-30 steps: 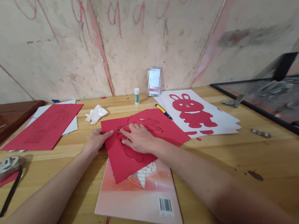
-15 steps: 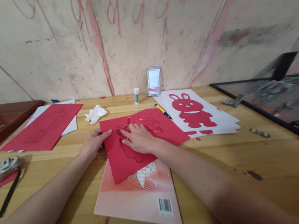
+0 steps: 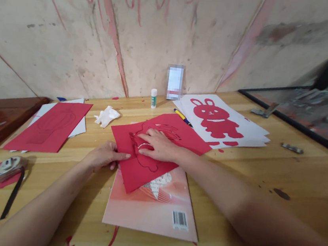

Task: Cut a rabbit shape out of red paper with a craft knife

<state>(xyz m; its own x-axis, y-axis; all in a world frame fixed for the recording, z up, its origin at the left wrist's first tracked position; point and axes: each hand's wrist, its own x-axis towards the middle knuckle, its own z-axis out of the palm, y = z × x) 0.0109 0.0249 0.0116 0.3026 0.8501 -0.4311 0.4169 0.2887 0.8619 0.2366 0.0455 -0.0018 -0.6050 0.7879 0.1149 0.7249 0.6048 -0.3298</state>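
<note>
A red sheet of paper [image 3: 177, 132] with a rabbit outline, partly cut through, lies slanted over a pinkish booklet [image 3: 146, 216]. My left hand [image 3: 106, 156] pinches the sheet's left edge, thumb on top and fingers underneath. My right hand [image 3: 161, 146] rests on the cut outline, fingers spread and pressed lightly on the paper, hiding part of the drawing. A curved slit near its fingertips shows a pale gap. Just behind the sheet lies a yellow and blue pen [image 3: 183, 117].
White sheets [image 3: 252, 136] carry a red paper rabbit [image 3: 212, 117]. A glue stick [image 3: 154, 98] and phone [image 3: 175, 82] stand by the wall. Crumpled tissue [image 3: 107, 116], another red sheet [image 3: 53, 125] and a tape measure [image 3: 9, 168] are left; a black-edged frame [image 3: 290, 120] is right.
My left thumb has slid down the sheet's left edge, further onto the paper. The right hand has shifted slightly down the outline, and a pale slit shows by its fingers. The view has shifted.
</note>
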